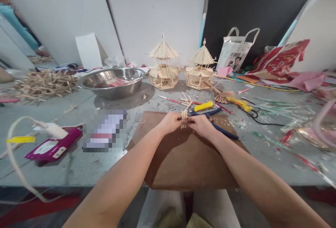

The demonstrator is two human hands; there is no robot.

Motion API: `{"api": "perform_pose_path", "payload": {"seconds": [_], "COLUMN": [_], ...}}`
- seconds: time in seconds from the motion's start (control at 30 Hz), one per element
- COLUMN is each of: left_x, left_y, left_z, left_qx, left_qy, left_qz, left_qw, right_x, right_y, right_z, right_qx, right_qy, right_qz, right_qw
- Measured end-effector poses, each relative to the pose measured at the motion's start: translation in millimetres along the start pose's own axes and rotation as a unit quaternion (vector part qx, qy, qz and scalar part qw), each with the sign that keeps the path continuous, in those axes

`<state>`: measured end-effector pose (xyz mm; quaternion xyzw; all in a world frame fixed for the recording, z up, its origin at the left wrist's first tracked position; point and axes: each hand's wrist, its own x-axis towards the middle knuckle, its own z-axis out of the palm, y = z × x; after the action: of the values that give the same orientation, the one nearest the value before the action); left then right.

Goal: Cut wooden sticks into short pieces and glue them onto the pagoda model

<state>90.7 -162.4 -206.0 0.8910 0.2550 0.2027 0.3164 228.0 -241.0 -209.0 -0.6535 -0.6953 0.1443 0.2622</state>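
My left hand (171, 121) and my right hand (201, 124) meet over a brown cardboard sheet (183, 158) on the grey table. Both are closed in a pinch on a small bundle of thin wooden sticks (184, 115) held upright between them. Blue-handled pliers (223, 131) lie just right of my right hand. A yellow-handled tool (203, 106) lies just beyond the hands.
Two stick pagoda models (163, 67) (201, 67) stand at the back, beside a steel bowl (111, 82). A heap of sticks (43, 84) lies far left. A magenta phone (54, 147) with a white cable lies left. A yellow glue gun (240, 103), bags and scraps fill the right.
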Motion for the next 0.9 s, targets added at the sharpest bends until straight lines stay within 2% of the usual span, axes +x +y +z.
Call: {"api": "perform_pose_path", "payload": {"seconds": [0.6,0.9], "left_x": [3.7,3.0], "left_y": [-12.8,-9.1], "left_z": [4.8,4.7], "left_qx": [-0.167,-0.185], "left_qy": [-0.056,-0.046], "left_qz": [-0.041,-0.065], "left_qw": [0.983,0.980], "right_x": [2.4,0.9], "right_y": [1.8,-2.4], "right_z": [5.7,3.9], "right_qx": [0.077,0.082], "right_qy": [-0.016,-0.017], "right_qz": [0.029,0.017], "right_qw": [0.996,0.996]}}
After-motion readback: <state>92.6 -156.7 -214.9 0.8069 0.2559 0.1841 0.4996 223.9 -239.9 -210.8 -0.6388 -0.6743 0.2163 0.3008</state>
